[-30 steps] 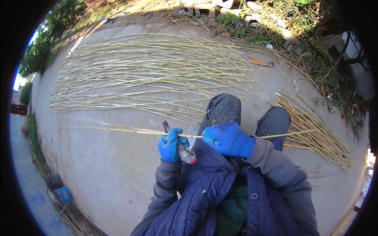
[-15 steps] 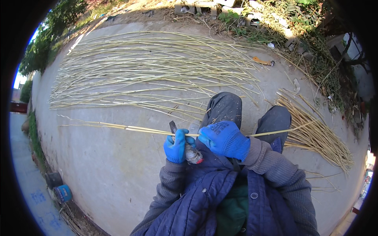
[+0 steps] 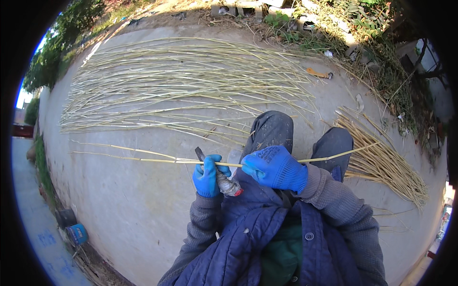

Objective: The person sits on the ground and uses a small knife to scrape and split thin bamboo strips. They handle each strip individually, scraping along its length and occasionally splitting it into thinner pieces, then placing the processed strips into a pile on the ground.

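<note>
Both my hands wear blue gloves. A long yellowish stalk (image 3: 230, 165) runs across in front of me, passing through the two of them. My right hand (image 3: 276, 169) is closed around it over my lap, and its thicker end sticks out to the right. To the left of my left hand (image 3: 206, 178) the stalk parts into two thin lengths (image 3: 157, 160). That left hand is closed on a knife with a short dark blade (image 3: 199, 153) and a handle wrapped in pale cloth (image 3: 225, 182), red at the butt. The stalk lies across the knife; the exact contact is hidden by the fingers.
Many pale stalks (image 3: 181, 76) lie spread over the concrete ahead. At my right is a heap of browner stalks (image 3: 386, 167). An orange-handled tool (image 3: 318, 73) lies beyond my knees. Two small buckets (image 3: 76, 233) stand at the left edge; weeds and rubble (image 3: 334, 28) border the far side.
My left hand and the knife have moved slightly left, away from my right hand. The two thin lengths of the stalk now stand farther apart.
</note>
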The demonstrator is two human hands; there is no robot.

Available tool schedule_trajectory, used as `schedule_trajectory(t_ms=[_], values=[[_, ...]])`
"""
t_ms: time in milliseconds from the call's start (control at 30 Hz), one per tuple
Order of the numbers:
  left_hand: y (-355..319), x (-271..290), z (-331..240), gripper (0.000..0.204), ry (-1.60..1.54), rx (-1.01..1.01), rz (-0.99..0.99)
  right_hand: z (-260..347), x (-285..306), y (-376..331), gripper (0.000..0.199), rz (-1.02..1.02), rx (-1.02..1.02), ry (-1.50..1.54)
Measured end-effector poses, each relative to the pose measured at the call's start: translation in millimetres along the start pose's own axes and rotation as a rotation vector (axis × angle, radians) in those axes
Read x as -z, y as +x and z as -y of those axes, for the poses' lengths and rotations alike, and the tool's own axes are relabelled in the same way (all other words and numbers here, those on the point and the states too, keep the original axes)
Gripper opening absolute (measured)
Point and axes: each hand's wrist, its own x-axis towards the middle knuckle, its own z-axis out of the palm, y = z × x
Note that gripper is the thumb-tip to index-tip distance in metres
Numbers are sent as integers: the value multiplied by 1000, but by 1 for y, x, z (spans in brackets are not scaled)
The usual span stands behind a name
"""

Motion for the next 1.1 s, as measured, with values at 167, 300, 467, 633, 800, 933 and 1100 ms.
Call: schedule_trajectory(t_ms=[167,300,467,633,800,933,1100], values=[[-6,-3,12,29,-12,73,119,-1,-3,0,13,-8,47,-13],[-12,-17,16,31,-32,26,28,-4,-6,-1,12,70,-36,-14],[-14,-26,-5,26,152,-13,92,-9,-4,-3,12,-8,47,82],[-3,-8,-20,27,47,-47,-178,-11,9,-6,11,-11,-46,24],[0,-4,-7,33,73,18,134,-10,8,-9,13,-66,25,24],[0,-10,-9,29,19,-132,-82,-14,4,-11,12,-128,27,77],[-5,-26,-7,31,136,92,224,-17,7,-15,13,-42,16,74]])
